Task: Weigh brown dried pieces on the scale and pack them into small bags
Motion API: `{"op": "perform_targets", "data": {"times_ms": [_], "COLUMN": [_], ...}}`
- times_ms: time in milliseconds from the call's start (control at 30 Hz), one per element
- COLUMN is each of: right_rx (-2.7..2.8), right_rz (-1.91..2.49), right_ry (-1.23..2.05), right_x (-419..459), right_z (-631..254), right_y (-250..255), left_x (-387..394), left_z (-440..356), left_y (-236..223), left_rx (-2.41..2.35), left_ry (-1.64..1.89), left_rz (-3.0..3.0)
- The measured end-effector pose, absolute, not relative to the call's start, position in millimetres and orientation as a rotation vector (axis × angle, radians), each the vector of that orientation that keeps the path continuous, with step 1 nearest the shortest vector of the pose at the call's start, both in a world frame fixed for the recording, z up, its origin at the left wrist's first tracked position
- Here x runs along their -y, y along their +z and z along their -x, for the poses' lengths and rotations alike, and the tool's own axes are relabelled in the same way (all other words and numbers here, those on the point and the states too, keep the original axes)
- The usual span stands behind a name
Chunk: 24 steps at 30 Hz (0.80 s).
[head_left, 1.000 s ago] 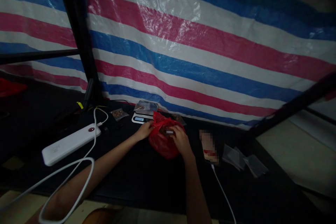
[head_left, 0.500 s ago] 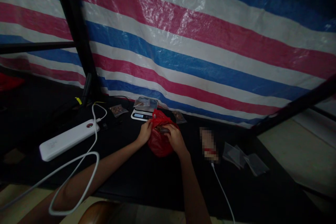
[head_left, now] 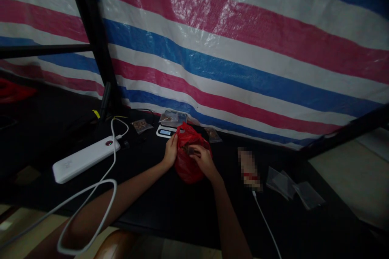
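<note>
A red plastic bag (head_left: 187, 173) stands on the black table with its mouth open toward me. My left hand (head_left: 171, 150) is closed on the left edge of the bag's mouth. At the opening, the fingers of my right hand (head_left: 203, 160) are pinched around something small and dark, too dim to name. Brownish contents show just inside the bag near those fingertips. Directly behind the bag is a white digital scale (head_left: 162, 132) with a lit display, partly covered by the bag. A clear plastic bag (head_left: 170, 119) lies on the scale's platform.
Filled clear packets (head_left: 141, 126) lie either side of the scale. A white power bank (head_left: 82, 161) with a looping white cable sits left. To the right are a blurred-out cabled object (head_left: 249, 170) and clear bags (head_left: 308, 195). Striped sheeting (head_left: 212, 60) hangs behind.
The view has shifted slightly, so everything appears farther right. My right hand has drawn back a little at the bag's mouth, while my left hand keeps its hold on the edge.
</note>
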State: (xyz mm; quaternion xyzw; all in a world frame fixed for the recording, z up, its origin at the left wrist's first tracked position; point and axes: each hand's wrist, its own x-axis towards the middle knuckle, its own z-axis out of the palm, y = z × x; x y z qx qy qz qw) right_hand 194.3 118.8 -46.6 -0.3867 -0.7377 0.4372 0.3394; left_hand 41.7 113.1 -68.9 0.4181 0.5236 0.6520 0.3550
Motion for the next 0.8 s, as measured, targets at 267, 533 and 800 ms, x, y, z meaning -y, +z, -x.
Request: {"op": "perform_targets", "data": {"times_ms": [267,533,800], "right_rx": [1.895,1.719,1.426], "right_rz": [0.966,0.867,0.788], "right_ry": [1.195,1.381,1.455], "right_x": [-110.4,-118.0,-121.4], "right_z": [-175.8,-183.1,-199.3], "right_y": [-49.4,-46.0,-34.7], "left_x": [-110.2,-113.7,-114.1], "left_z": [-43.9,-41.9,-34.5], "left_y": [-67.7,-72.1,-76.9], "left_rx": [-1.366,-1.37,-1.447], "left_ry": [1.872,1.843,1.457], "left_rz": [-0.953,-0.93,-1.256]}}
